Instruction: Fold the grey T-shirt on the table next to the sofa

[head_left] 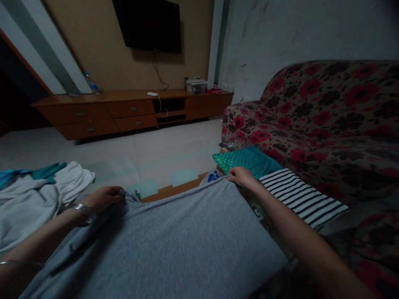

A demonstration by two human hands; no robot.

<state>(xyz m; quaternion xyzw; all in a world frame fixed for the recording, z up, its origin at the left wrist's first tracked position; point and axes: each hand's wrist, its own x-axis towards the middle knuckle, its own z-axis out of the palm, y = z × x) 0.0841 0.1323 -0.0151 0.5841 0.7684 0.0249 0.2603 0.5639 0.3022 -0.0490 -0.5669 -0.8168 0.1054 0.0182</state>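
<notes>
A grey garment lies spread flat in front of me, filling the lower middle of the view. My left hand, with a metal bangle on the wrist, pinches the garment's far left corner. At the far right corner, my right hand grips the cloth's edge. Both arms reach forward along the garment's sides.
A pile of white and teal clothes lies to the left. A black-and-white striped cloth and a folded green cloth rest on the floral sofa at right. A wooden TV cabinet stands across the tiled floor.
</notes>
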